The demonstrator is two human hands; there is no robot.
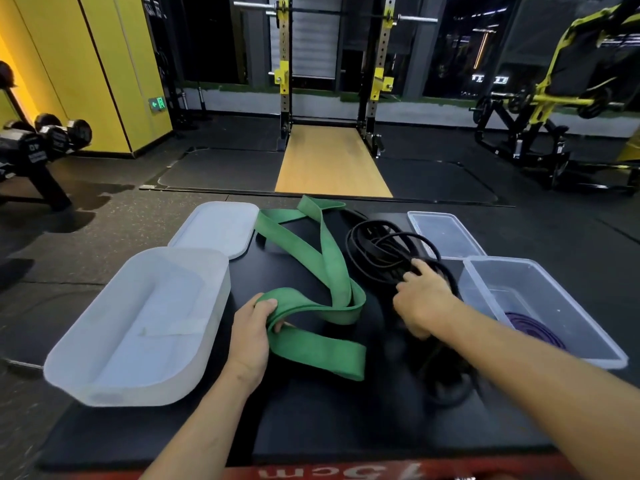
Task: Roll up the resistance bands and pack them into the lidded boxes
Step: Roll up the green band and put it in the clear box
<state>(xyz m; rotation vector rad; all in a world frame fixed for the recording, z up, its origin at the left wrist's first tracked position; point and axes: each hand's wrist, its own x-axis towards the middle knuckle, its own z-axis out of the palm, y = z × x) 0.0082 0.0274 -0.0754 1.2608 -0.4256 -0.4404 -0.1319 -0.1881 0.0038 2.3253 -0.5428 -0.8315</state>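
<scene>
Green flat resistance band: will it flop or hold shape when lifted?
Likely floppy: the green flat rubber band lies in loose folds on the black tabletop. Probably springs open if released; its fold bulges where the left hand grips it.

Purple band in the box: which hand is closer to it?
Right. The right hand is on the black bands, just left of the clear box that holds the purple band. The left hand grips the green band farther left, beyond the black bands.

Left grip (251, 336), right grip (424, 303) curled.
</scene>
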